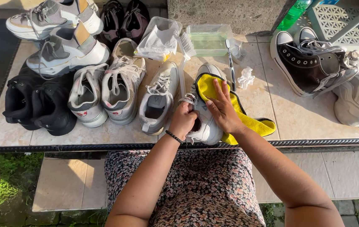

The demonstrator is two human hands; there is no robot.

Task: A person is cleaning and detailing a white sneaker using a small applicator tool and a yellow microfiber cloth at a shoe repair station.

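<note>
Tiled bench, centre frame: our left hand (183, 120) grips white lace-up leather sneaker (207, 122) at collar; right hand (223, 111) presses soft yellow microfibre cloth (246, 120) flat on it. Shoe prob. light, stiff; hold by opening.

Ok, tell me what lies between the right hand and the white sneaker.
In the head view, a yellow cloth lies under the right hand, pressed against the white sneaker, which the left hand steadies.

White sneaker (207, 126) upright on tiled ledge, toe pointing away; yellow cloth (213, 90) with black trim draped over it.
</note>
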